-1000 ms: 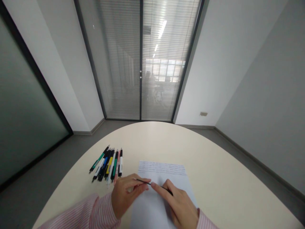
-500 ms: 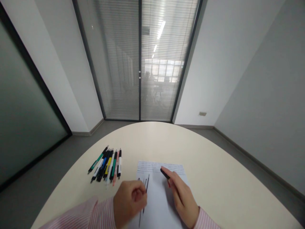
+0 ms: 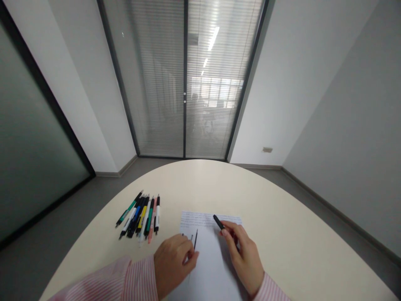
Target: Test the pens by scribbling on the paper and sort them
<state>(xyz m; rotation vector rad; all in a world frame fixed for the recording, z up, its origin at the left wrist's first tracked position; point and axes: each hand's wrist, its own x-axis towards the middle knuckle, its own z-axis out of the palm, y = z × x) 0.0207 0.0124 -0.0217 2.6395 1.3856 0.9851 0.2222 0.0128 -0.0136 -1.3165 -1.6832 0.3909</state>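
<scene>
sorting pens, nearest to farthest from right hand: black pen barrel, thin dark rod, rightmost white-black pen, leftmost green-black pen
1. Black pen barrel, in right hand
2. Thin dark rod, on paper
3. Rightmost white-black pen, left side
4. Leftmost green-black pen, farther left

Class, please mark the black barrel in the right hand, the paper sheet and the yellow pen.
Black barrel [image 3: 218, 222]: head view, on its exposed upper part.
Paper sheet [image 3: 213, 263]: head view, on its blank area below the writing.
Yellow pen [image 3: 143, 216]: head view, on its yellow middle.
</scene>
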